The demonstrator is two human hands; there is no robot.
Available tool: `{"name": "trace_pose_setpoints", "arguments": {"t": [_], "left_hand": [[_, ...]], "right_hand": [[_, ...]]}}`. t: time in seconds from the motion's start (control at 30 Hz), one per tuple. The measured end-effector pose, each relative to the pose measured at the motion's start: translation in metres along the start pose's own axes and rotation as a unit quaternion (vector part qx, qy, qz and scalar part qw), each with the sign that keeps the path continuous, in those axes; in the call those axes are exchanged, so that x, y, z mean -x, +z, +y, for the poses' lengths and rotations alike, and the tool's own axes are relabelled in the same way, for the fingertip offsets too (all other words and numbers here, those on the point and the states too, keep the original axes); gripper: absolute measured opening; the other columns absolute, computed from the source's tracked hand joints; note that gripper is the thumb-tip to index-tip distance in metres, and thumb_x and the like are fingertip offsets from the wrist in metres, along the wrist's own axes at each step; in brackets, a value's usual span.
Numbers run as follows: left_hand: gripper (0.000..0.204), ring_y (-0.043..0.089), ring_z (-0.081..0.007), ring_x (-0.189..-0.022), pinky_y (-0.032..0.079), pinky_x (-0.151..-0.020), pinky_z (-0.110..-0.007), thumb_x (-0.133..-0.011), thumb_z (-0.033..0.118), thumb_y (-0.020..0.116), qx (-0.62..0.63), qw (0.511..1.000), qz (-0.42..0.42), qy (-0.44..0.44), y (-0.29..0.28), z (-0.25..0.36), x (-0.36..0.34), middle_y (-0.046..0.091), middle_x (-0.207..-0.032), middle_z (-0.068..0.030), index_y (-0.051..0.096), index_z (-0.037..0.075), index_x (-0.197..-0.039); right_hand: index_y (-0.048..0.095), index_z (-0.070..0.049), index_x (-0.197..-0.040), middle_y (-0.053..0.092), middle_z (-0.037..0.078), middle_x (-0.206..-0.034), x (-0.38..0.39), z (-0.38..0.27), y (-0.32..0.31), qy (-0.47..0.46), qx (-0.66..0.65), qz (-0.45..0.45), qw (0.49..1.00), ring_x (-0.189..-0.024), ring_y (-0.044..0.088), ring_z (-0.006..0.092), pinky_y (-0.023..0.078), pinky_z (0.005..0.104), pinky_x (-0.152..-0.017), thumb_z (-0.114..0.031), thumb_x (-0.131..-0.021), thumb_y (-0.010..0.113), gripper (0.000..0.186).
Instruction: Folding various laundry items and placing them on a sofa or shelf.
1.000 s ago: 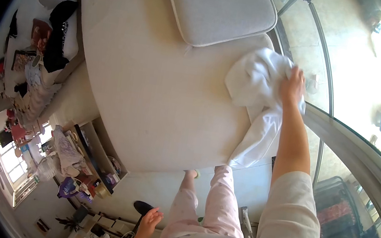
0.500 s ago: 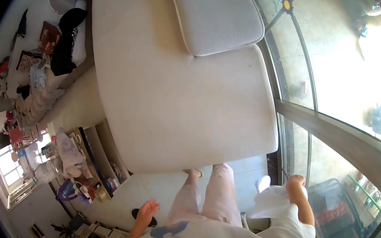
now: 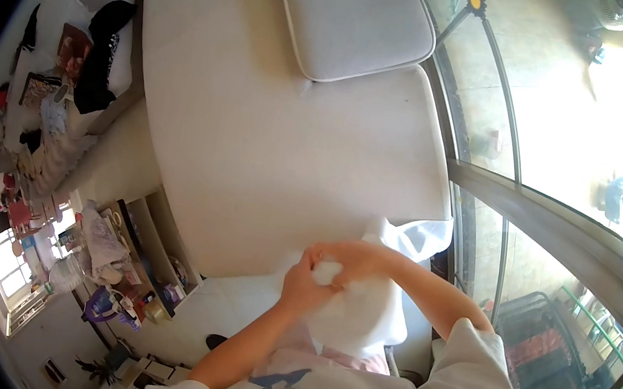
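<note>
In front of my body I have a white cloth (image 3: 361,321), with one end lying over the near right corner of the cream sofa seat (image 3: 278,150). My left hand (image 3: 302,281) is closed on the cloth, its fingertips meeting those of my right hand (image 3: 350,260). My right hand reaches in from the right, fingers curled on the same cloth; the exact grip is partly blurred. A pale cushion (image 3: 352,17) with piped edges rests at the far end of the seat.
Clothes (image 3: 107,58) lie heaped on furniture at the left. Below them a shelf unit (image 3: 161,245) holds various items. A glass railing with metal frames (image 3: 534,194) runs along the right, with an area below visible through it. A dark slipper (image 3: 215,340) is on the floor.
My right hand brought the white cloth off the seat down to my body, then up to the seat's near edge. My left hand rose from low at my side to join it.
</note>
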State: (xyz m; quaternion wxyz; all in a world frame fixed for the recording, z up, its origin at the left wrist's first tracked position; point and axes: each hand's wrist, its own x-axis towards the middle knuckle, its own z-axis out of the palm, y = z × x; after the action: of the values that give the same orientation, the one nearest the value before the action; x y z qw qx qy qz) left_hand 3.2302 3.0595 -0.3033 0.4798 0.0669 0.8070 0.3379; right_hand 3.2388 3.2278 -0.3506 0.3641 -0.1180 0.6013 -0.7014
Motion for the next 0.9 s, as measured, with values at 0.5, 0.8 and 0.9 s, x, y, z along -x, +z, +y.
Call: {"name": "trace_pose_setpoints", "arguments": {"t": [0.5,0.8,0.9], "left_hand": [[0.057,0.056,-0.018,-0.087,0.044,-0.073,-0.029,-0.057,0.014,0.073,0.16,0.97,0.043,-0.18,0.01,-0.092,-0.039,0.057,-0.097,-0.0119,0.048,0.0,-0.107],[0.061,0.055,-0.0184,-0.088,0.044,-0.076,-0.029,-0.057,0.012,0.072,0.129,0.969,0.031,-0.207,0.014,-0.075,-0.042,0.056,-0.099,-0.0113,0.045,0.001,-0.11],[0.06,0.054,-0.0187,-0.089,0.043,-0.077,-0.031,-0.058,0.009,0.071,0.131,0.97,0.012,-0.205,0.013,-0.075,-0.043,0.055,-0.099,-0.011,0.043,0.001,-0.111]], "right_hand": [[0.033,-0.016,-0.125,0.028,0.003,-0.132,-0.054,0.202,-0.141,0.046,0.443,0.244,0.861,-0.121,0.026,0.0197,0.02,0.036,-0.1,-0.028,-0.074,0.053,0.056],[0.029,-0.002,-0.124,0.025,0.014,-0.132,-0.048,0.154,-0.225,0.119,0.417,0.666,0.607,-0.123,0.021,0.0283,0.015,0.0435,-0.1,-0.028,-0.079,0.047,0.055],[0.029,-0.006,-0.125,0.025,0.009,-0.133,-0.073,0.153,-0.201,0.044,0.494,0.417,0.762,-0.123,0.022,0.0256,0.015,0.0423,-0.101,-0.026,-0.08,0.046,0.053]]}}
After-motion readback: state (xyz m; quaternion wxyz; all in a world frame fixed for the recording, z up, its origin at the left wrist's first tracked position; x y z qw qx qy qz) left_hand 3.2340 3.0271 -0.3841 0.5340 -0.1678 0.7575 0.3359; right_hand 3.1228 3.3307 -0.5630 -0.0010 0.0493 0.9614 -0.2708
